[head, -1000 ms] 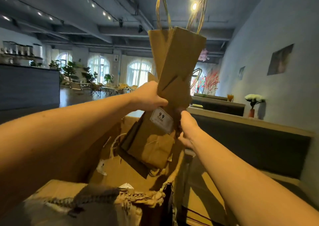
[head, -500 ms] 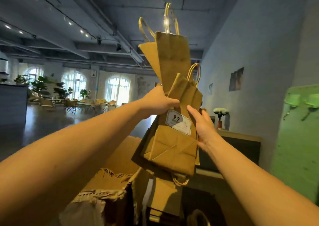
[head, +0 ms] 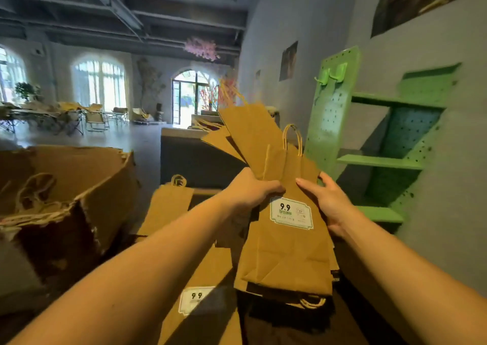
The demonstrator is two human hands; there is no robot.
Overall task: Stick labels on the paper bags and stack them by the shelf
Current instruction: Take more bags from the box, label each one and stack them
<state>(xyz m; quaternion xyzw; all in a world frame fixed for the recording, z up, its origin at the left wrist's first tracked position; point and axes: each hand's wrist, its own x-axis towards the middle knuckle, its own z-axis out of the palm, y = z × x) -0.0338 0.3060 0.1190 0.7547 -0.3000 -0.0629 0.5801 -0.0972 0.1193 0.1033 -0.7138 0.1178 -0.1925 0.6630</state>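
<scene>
Small print on the label (head: 291, 213) was illegible. The left hand (head: 253, 192) and right hand (head: 326, 202) pinched the paper bags (head: 284, 260) at either edge, flanking it.

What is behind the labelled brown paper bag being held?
Behind the labelled brown paper bag, more flat brown paper bags fan up and left, gripped by the left hand. The front bag covers their lower parts, so their number and any labels cannot be seen.
</scene>
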